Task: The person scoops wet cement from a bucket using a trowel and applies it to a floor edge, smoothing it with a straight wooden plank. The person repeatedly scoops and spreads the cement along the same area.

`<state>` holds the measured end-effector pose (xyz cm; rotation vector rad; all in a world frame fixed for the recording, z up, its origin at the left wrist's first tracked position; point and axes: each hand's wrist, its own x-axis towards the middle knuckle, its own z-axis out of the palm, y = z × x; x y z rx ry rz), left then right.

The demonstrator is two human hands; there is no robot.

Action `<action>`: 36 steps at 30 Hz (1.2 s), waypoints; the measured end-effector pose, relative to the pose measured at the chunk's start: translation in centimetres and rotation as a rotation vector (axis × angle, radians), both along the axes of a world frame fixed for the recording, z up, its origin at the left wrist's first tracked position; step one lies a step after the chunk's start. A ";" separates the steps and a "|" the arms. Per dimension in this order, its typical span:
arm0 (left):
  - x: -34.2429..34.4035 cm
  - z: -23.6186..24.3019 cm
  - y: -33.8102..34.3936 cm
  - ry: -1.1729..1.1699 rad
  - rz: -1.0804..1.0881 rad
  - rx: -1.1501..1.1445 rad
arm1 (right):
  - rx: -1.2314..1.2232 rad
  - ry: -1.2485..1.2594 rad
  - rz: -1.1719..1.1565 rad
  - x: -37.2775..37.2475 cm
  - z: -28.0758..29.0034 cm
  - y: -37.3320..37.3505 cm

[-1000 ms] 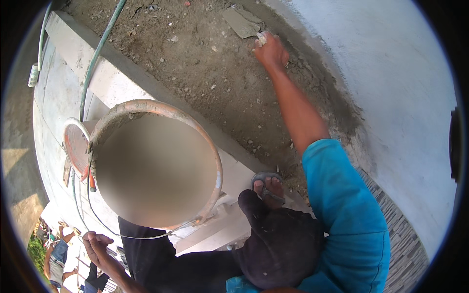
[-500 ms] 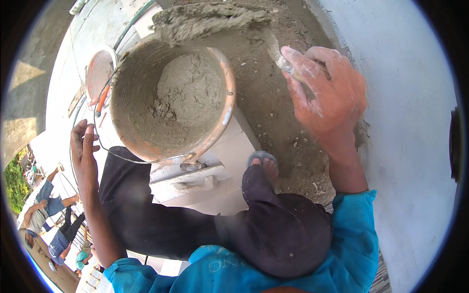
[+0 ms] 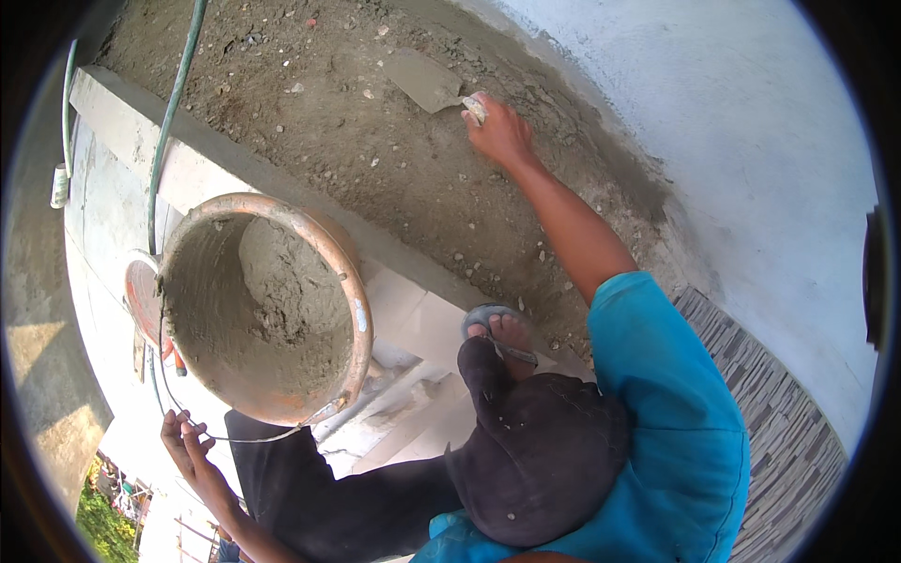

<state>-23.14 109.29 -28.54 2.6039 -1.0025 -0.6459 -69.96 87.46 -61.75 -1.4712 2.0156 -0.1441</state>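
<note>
My right hand (image 3: 497,129) grips a trowel by its pale, mortar-crusted handle (image 3: 475,110). Its flat grey blade (image 3: 422,81) is over the rough soil, pointing away to the left, with no thick lump on it. On the left, a round orange-brown bucket (image 3: 355,319) stands tilted toward me, with wet grey mortar (image 3: 296,281) inside. My left hand (image 3: 195,450) is at the bucket's thin wire handle (image 3: 249,440), its fingers curled around the wire.
A rough white wall (image 3: 732,141) rises on the right, with damp grey mortar along its foot. A concrete ledge (image 3: 131,122) edges the soil (image 3: 328,122). A green hose (image 3: 178,94) crosses the ledge. A smaller reddish bucket (image 3: 143,296) stands beside the big one. My sandalled foot (image 3: 507,333) rests near the ledge.
The trowel, heaped with mortar above the bucket before, has moved over the soil near the wall, and the heap is gone from its blade. My left hand's fingers have curled around the handle.
</note>
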 end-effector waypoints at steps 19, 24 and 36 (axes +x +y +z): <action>0.7 -0.6 -0.5 0.060 0.040 -0.004 | -0.051 0.132 -0.139 -1.3 -2.2 -1.2; 0.3 -0.4 -0.3 0.049 0.046 0.003 | -0.084 0.201 -0.121 -3.0 -2.2 0.2; -0.5 -0.2 -0.6 0.061 0.021 -0.007 | -0.563 0.166 -0.061 -2.8 5.7 3.6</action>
